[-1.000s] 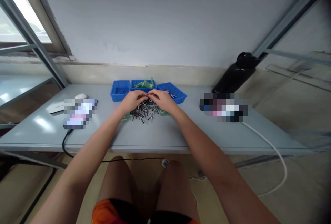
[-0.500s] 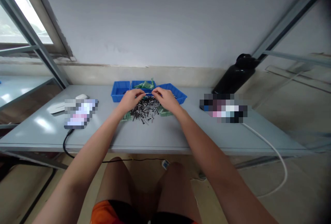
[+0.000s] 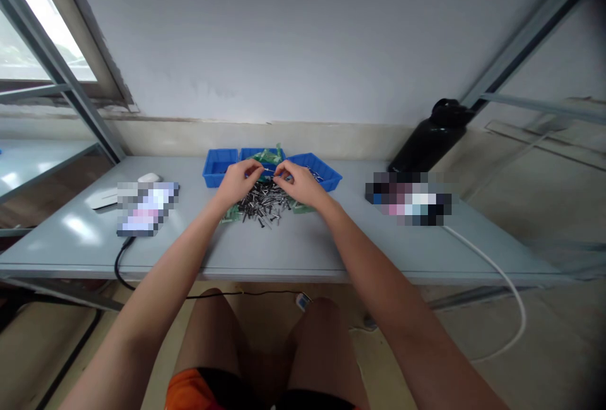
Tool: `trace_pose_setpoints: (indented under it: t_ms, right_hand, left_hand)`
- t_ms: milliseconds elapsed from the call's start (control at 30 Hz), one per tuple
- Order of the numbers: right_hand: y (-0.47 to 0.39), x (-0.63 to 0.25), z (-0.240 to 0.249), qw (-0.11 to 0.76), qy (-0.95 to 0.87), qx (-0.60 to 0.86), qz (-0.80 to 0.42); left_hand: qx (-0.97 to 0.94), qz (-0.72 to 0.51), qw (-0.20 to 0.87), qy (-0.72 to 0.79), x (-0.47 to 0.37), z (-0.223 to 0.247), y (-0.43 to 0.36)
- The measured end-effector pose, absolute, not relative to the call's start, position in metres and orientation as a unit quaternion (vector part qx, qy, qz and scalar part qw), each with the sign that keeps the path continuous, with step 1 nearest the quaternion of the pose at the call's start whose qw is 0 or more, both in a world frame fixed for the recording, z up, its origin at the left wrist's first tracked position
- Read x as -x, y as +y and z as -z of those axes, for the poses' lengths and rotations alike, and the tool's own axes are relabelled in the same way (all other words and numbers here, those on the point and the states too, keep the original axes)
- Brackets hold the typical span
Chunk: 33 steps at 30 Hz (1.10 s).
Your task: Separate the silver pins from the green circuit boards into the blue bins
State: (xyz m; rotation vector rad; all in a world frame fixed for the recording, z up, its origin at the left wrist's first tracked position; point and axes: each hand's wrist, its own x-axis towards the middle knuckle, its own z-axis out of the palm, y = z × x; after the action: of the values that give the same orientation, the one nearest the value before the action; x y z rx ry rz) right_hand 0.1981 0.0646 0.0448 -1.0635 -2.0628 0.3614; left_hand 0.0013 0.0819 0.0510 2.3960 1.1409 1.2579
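Observation:
Above a pile of loose screws (image 3: 262, 203) on the grey table, my two hands face each other with a small gap between them. A thin, light-coloured piece like a screw spans from the pinched fingertips of my left hand (image 3: 240, 181) towards my right hand (image 3: 298, 183). The fingers of my right hand are pressed together too, but what they hold is too small to name. Behind the hands stand a left blue bin (image 3: 215, 178), a middle blue bin with green plastic (image 3: 269, 156) in it, and a right blue bin (image 3: 331, 183) holding some screws.
A phone (image 3: 149, 208) with a black cable and a white case (image 3: 149, 178) lie at the left of the table (image 3: 284, 252). On the right are a black bottle (image 3: 428, 145) and a blurred device (image 3: 409, 199) with a white cable. Green plastic pieces flank the screws.
My right hand has shifted slightly left and down, its fingers more curled. My left hand has moved slightly left. More of the screws inside the right bin show.

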Motion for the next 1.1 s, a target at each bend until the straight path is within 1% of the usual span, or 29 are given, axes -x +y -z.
trace_pose_setpoints:
  t_ms: [167,333,400,533,633,700,933,1100]
  right_hand:
    - [0.062,-0.197,-0.047,0.373,-0.834,0.388,-0.118]
    - [0.065,-0.202,-0.049,0.4,-0.82,0.393,-0.112]
    - [0.069,-0.21,-0.05,0.414,-0.805,0.415,-0.093]
    - [0.079,-0.236,-0.05,0.418,-0.753,0.507,-0.045]
    - [0.085,-0.257,-0.048,0.389,-0.719,0.574,-0.035]
    - [0.088,-0.267,-0.045,0.383,-0.711,0.589,-0.037]
    - [0.089,-0.27,-0.046,0.464,-0.643,0.608,-0.032]
    - [0.085,-0.257,-0.05,0.472,-0.657,0.586,-0.043]
  left_hand:
    - [-0.807,-0.428,0.11,0.392,-0.001,-0.05,0.083]
    - [-0.805,-0.406,0.104,0.419,-0.001,-0.052,0.08]
    - [-0.809,-0.382,0.094,0.437,0.0,-0.052,0.08]
    - [-0.827,-0.326,0.085,0.451,0.003,-0.051,0.082]
    - [-0.843,-0.286,0.087,0.447,0.004,-0.05,0.083]
    - [-0.85,-0.268,0.088,0.445,0.004,-0.049,0.083]
    - [-0.857,-0.23,0.105,0.449,0.003,-0.05,0.081]
    - [-0.871,-0.193,0.109,0.437,0.002,-0.05,0.08]
